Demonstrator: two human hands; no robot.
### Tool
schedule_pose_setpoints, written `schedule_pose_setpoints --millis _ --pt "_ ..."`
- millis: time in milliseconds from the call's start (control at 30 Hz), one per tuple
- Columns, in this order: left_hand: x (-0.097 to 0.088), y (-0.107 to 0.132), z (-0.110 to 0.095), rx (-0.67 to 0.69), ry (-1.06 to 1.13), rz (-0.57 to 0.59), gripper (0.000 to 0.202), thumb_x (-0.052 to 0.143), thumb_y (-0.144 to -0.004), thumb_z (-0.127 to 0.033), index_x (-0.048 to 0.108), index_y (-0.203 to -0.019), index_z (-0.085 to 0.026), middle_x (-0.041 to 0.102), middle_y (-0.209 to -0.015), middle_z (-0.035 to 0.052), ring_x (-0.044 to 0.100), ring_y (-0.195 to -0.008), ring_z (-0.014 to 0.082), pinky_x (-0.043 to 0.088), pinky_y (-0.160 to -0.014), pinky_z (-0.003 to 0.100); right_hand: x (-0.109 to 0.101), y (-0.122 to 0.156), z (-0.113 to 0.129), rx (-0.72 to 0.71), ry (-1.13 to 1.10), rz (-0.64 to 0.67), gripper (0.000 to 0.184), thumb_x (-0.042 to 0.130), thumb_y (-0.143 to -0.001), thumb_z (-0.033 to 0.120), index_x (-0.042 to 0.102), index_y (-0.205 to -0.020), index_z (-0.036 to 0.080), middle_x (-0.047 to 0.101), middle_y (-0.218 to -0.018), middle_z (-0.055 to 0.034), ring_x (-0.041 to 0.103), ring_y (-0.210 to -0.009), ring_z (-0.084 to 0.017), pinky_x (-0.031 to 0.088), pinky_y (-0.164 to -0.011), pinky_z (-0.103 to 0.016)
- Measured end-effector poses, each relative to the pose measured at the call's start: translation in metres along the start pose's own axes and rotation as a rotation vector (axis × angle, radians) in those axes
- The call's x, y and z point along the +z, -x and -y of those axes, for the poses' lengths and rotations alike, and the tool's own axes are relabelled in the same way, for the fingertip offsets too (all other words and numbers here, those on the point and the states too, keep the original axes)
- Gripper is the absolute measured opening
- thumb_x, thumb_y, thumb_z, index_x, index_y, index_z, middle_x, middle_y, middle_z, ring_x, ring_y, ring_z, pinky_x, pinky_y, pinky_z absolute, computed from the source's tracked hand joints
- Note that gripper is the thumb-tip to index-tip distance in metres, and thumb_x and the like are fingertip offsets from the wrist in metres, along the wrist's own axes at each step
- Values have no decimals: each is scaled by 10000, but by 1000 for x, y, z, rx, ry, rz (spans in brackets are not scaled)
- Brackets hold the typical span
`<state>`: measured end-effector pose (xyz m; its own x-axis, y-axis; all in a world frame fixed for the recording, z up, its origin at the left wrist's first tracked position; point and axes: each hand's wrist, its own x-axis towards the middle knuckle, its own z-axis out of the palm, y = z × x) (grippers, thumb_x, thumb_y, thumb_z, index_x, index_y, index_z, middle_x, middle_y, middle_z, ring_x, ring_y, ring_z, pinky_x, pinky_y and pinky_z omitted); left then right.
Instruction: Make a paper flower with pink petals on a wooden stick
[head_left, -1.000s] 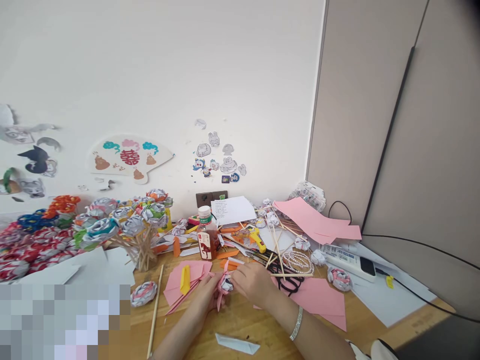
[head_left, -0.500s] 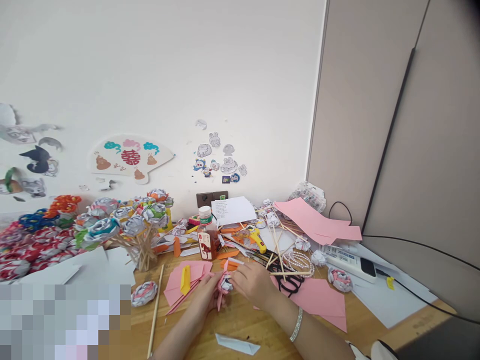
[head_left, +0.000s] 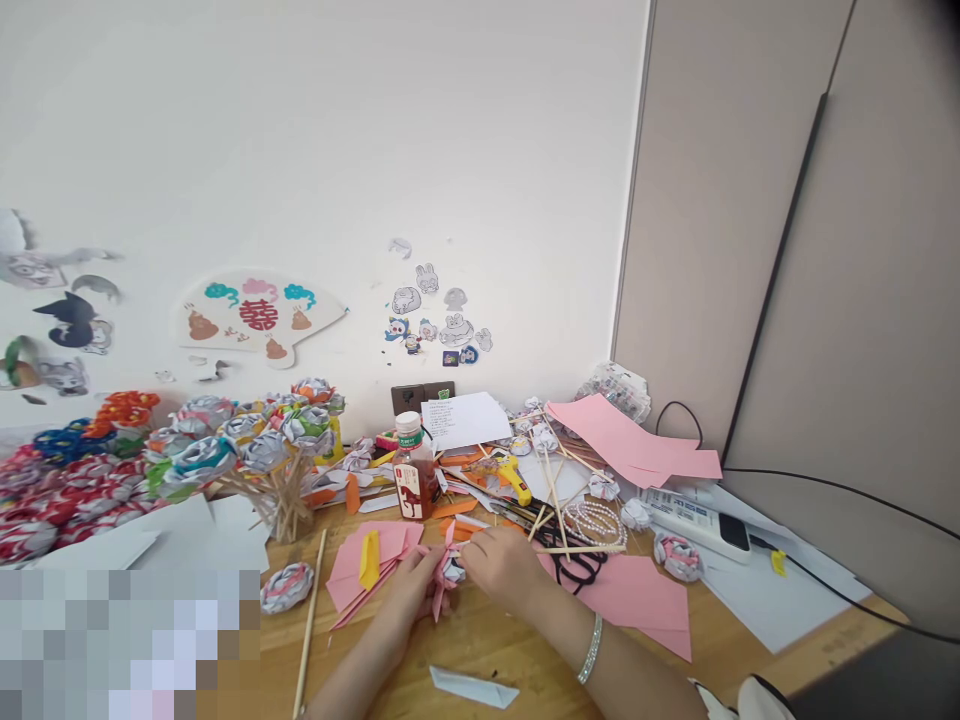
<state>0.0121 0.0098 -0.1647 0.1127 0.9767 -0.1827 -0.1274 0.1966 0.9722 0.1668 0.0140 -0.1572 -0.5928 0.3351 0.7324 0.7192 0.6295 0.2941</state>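
A pink and white paper flower (head_left: 451, 571) is between my two hands, just above the wooden table. My left hand (head_left: 415, 583) is closed around its left side, with pink paper strips sticking out above and below. My right hand (head_left: 501, 562) has its fingers bent and pressed together at the flower's right edge, pinching its paper; the fingertips are partly hidden. Beside my left hand lies a stack of pink paper (head_left: 352, 580) with a folded yellow strip (head_left: 369, 560) on top. A folded white paper strip (head_left: 474, 688) rests on the table in front of me.
A drink bottle (head_left: 411, 480) stands behind my hands. Black-handled scissors (head_left: 577, 570), wooden sticks (head_left: 556, 500) and a yellow cutter (head_left: 515, 480) lie to the right. Several finished paper flowers (head_left: 202, 455) fill the left. A power strip (head_left: 701, 530) sits at the right.
My hands stay on the paper flower in nearly the same place. My right hand's fingers have curled slightly; the whole view has shifted a little.
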Motion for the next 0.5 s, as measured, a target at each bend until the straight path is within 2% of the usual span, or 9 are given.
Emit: schedule_pose_setpoints --millis 167,267,500 --pt "-2 -4 4 34 -69 5 344 633 -668 -500 419 -658 -232 570 -419 -61 534 -319 131 352 -321 197 -1 0 -1 -13 -21 60 202 469 -873 123 524 -685 173 567 -591 -8 509 -529 -144 316 -477 -257" --pt "-3 -5 4 30 -105 10 304 618 -690 -473 434 -663 -232 570 -412 -54 528 -312 132 337 -314 195 -2 -1 -3 1 -50 101 194 478 -889 183 539 -705 168 591 -613 -16 535 -544 -147 333 -486 -262" --pt "0 7 -9 14 -81 66 253 624 -693 -434 497 -743 -221 594 -463 -49 522 -345 123 363 -364 208 -8 -3 -8 56 -162 187 181 510 -885 254 569 -735 171 628 -659 -9 576 -615 -147 349 -532 -252"
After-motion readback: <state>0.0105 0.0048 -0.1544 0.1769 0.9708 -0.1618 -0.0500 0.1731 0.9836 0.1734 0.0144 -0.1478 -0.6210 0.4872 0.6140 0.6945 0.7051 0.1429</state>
